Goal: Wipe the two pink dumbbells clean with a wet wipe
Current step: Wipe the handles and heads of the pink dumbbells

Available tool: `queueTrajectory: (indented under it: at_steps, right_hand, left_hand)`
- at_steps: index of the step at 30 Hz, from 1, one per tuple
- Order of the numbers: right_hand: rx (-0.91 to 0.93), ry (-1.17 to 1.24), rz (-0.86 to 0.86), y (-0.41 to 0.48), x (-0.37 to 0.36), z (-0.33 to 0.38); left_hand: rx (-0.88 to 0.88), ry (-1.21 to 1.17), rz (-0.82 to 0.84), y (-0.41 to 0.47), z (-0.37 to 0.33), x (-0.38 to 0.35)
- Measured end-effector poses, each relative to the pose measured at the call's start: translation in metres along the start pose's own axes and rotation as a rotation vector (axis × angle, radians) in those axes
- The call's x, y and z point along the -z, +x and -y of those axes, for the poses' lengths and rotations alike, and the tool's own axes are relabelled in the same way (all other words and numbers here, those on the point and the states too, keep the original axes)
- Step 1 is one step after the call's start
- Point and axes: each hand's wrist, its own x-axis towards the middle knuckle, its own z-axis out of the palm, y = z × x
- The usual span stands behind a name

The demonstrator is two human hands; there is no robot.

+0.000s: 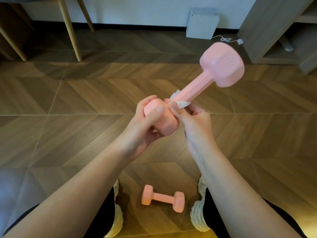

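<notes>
Head view: the left hand (145,124) curls its grip round the near head of the raised smooth pink dumbbell (197,86), steadying it. This lets the right hand (193,121) pinch the white wet wipe (181,104) around the handle. The second pink dumbbell (163,198) lies on the wooden floor (85,100).

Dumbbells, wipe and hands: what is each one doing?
Held dumbbell: lifted, tilted, far end up.
Floor dumbbell: lying between the shoes, untouched.
Wipe: round the held dumbbell's middle.
Left hand: grips the near end.
Right hand: pinches the wipe.

Left hand (142,125) gripping, right hand (195,121) pinching, both raised
</notes>
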Motion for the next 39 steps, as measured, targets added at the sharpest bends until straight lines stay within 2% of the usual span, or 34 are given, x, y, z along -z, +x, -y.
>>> queueTrajectory:
  at_steps: [5,11,15,20,25,30,34,39]
  right_hand:
    - [-0.025,-0.008,-0.029,0.002,0.002,0.001]
    - [-0.105,-0.080,-0.003,-0.002,0.001,0.003]
    - [-0.098,-0.095,0.073,-0.006,0.005,0.004]
    - [0.026,-0.060,0.015,-0.003,0.006,0.003]
    - [0.045,-0.113,0.000,-0.001,0.006,0.001]
    - [-0.024,-0.056,-0.054,0.000,0.008,0.003]
    - [-0.052,0.005,-0.100,-0.001,0.009,0.008]
    - [-0.032,0.132,-0.077,0.003,0.016,0.016]
  left_hand:
    - [-0.057,0.120,0.003,0.001,0.006,-0.010]
    - [0.170,0.059,0.075,0.002,0.003,-0.008]
    - [0.329,-0.140,0.129,0.000,-0.001,-0.002]
    - [0.030,-0.079,0.005,0.002,0.004,-0.011]
    - [-0.002,-0.004,-0.067,0.002,0.006,-0.016]
    - [0.159,0.017,0.077,0.003,-0.003,-0.004]
    - [0.344,-0.048,0.079,0.001,-0.008,0.006]
    - [0.421,-0.056,0.112,-0.002,-0.012,0.018]
